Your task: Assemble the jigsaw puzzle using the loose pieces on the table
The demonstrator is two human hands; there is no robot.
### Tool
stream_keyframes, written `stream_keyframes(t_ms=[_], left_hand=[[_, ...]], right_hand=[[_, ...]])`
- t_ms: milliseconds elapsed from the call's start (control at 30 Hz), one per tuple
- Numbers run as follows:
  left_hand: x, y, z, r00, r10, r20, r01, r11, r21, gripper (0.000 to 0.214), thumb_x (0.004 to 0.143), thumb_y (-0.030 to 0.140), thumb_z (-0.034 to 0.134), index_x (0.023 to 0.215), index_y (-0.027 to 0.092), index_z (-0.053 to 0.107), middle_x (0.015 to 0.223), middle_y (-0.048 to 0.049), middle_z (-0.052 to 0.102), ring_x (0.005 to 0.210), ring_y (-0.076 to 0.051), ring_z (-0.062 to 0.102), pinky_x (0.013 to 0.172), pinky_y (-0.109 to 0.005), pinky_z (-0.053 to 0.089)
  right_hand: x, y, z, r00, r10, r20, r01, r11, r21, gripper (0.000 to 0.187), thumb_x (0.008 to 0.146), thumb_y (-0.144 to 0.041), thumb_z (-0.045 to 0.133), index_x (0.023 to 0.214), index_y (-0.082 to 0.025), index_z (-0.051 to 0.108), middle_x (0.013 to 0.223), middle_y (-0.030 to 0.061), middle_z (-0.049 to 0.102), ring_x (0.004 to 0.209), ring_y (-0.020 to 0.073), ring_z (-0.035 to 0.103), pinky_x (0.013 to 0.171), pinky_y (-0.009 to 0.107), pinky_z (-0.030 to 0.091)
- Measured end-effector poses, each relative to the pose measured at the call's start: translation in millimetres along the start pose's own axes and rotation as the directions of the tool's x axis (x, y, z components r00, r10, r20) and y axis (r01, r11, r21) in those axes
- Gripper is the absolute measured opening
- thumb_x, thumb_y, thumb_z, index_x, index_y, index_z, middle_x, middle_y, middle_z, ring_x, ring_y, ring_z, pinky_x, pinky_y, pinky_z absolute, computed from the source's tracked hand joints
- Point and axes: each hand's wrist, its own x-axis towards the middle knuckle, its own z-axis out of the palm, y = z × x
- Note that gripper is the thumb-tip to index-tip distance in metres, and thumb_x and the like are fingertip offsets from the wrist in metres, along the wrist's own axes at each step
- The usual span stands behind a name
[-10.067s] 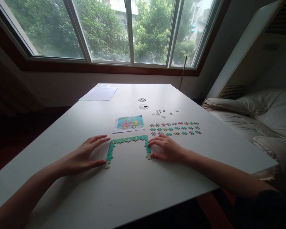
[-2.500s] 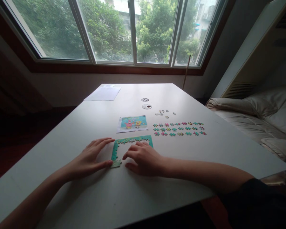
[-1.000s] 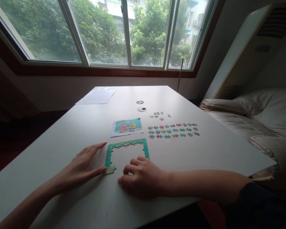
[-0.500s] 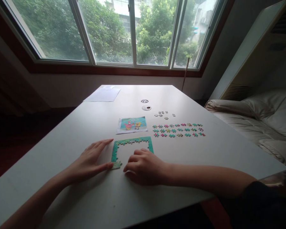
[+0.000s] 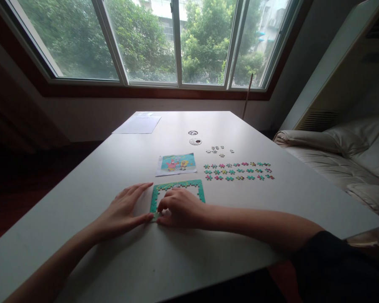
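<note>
White bench (image 5: 208, 261), window behind — your left hand (image 5: 121, 212) lies flat, bracing the frame (image 5: 177, 185); right hand (image 5: 181, 208) pinches a piece — press squarely.

- We see 2 hands on the table (image 5: 91, 176): 1 left hand (image 5: 121, 211) and 1 right hand (image 5: 181, 209).
- We count 1 green puzzle frame (image 5: 177, 185), partly built.
- We count 1 reference picture (image 5: 177, 163).
- We count 1 sheet of paper (image 5: 137, 124) at the far end.
- We count 2 round discs (image 5: 195, 141) past the picture.
- We see 2 groups of loose puzzle pieces: 1 coloured set (image 5: 239, 171) in 3 rows, and 1 small pale cluster (image 5: 219, 150); the single pieces are too small to count.
- We count 1 stick (image 5: 246, 97) leaning by the window.
</note>
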Motion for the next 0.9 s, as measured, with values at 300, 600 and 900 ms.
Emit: stream_keyframes(t_ms=[300,600,900], left_hand=[[-2,-3,-1.4,0.999,0.005,0.051,-0.005,1.000,-0.010,0.076,0.077,0.063,0.052,0.140,0.023,0.033,0.143,-0.0088,0.039,0.129,-0.031,0.036,0.103,-0.042,0.035],[-3,-4,-1.5,0.996,-0.028,0.081,0.029,1.000,-0.011,0.075,0.078,0.061,0.050,0.141,0.024,0.032,0.144,-0.0071,0.038,0.132,-0.032,0.032,0.105,-0.044,0.033],[-3,-11,3.7,0.997,-0.050,0.056,0.053,0.997,-0.055,0.069,0.083,0.059,0.046,0.142,0.028,0.029,0.144,-0.0075,0.037,0.131,-0.032,0.033,0.104,-0.046,0.033]], right_hand=[[6,-1,-11,0.974,0.182,0.133,-0.211,0.944,0.254,0.013,0.072,-0.025,0.065,0.080,-0.016,0.070,0.078,0.0022,0.070,0.072,0.0134,0.061,0.063,0.021,0.039],[-7,5,-26,0.940,0.308,0.148,-0.334,0.920,0.206,0.012,0.074,-0.025,0.065,0.080,-0.016,0.071,0.078,0.0020,0.070,0.070,0.0123,0.060,0.059,0.020,0.036],[-11,10,-14,0.980,0.200,0.019,-0.201,0.979,0.023,0.012,0.078,-0.027,0.064,0.081,-0.018,0.070,0.077,0.0025,0.068,0.073,0.0144,0.059,0.067,0.025,0.038]])
